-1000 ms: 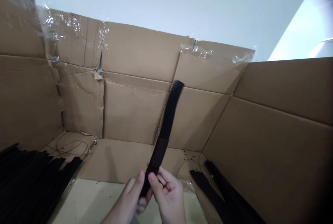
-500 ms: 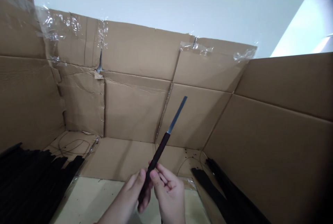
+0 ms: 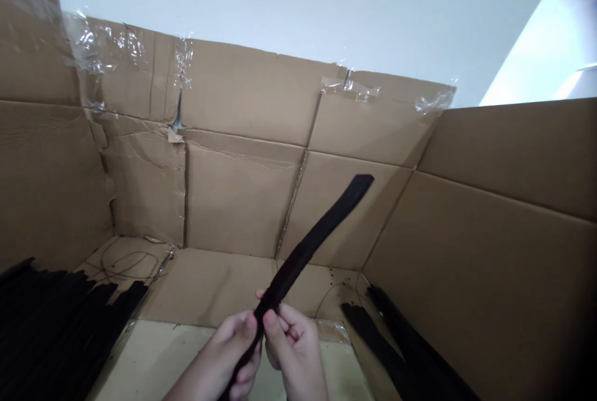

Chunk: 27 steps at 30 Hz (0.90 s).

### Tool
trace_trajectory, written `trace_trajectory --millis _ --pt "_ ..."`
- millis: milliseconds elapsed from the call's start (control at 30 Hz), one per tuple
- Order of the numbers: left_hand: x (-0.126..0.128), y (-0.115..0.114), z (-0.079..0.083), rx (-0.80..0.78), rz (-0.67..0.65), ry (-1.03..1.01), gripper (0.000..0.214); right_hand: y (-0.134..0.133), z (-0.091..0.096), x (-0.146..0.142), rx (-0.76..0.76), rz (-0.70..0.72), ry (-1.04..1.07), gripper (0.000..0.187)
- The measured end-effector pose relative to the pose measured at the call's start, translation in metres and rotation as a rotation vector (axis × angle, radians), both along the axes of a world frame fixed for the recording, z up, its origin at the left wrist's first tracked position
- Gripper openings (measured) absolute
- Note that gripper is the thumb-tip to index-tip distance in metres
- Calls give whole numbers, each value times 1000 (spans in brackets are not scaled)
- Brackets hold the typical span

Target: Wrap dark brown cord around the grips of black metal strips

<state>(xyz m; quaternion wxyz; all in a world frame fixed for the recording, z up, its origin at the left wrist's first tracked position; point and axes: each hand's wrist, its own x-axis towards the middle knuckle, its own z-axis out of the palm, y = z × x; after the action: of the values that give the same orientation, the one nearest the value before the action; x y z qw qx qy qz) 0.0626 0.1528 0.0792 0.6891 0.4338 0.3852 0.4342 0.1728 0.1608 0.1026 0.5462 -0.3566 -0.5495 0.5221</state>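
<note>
A long black fabric strip (image 3: 321, 230) rises from between my hands, leaning up and to the right, its wide flat end bent slightly over. Lower down it looks bunched and wrinkled. My left hand (image 3: 236, 342) wraps round its lower part, thumb on top. Close beside it, my right hand (image 3: 293, 342) pinches the strip between thumb and curled fingers. No metal shows at the strip's upper end; what lies inside it is hidden.
Taped cardboard walls (image 3: 242, 193) surround the pale work surface (image 3: 172, 354). Many black strips (image 3: 56, 326) lie piled at left. More black strips (image 3: 377, 339) lie at right. Loose thread (image 3: 128, 264) curls on the cardboard at back left.
The flat metal strip that stuck out of the dark tube is out of sight. Black fabric now extends up past where it was. Both hands have shifted slightly down and left.
</note>
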Motion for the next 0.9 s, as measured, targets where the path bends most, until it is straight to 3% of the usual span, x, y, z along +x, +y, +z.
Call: trace_trajectory --millis 67,200,233,300,367,400,500,533,600,667,767,800,900 --pt "-2 -1 1 -14 -73 -52 72 1 -3 0 -32 15 19 59" --pt "-6 -1 2 223 220 111 62 3 -8 0 6 -206 75 50" --pt "-7 -1 2 196 194 114 61 3 -7 1 9 -165 70 48" --pt "-9 0 1 39 1 43 62 2 -5 1 1 -3 19 45" --pt "-8 1 1 -56 -105 4 67 -1 -2 1 -10 31 -30 43" --pt "-6 1 1 -4 -68 53 70 -2 -1 1 -10 -21 -38 43" --pt "1 2 2 195 223 221 69 -2 1 -3 11 -172 5 47" --pt "1 1 2 174 227 207 67 -2 2 -3 8 -130 16 48" --pt "1 0 2 25 63 100 69 0 2 -3 -19 36 20 52" --pt "-1 0 1 -53 2 62 71 2 0 -3 -34 88 34 54" --pt "-2 -1 2 127 257 163 70 4 -7 -5 -15 -117 88 55" --pt "-2 -1 2 162 287 151 70 4 -8 -5 -3 -179 97 56" --pt "-5 0 4 25 103 -8 74 1 -7 -3 36 -162 56 54"
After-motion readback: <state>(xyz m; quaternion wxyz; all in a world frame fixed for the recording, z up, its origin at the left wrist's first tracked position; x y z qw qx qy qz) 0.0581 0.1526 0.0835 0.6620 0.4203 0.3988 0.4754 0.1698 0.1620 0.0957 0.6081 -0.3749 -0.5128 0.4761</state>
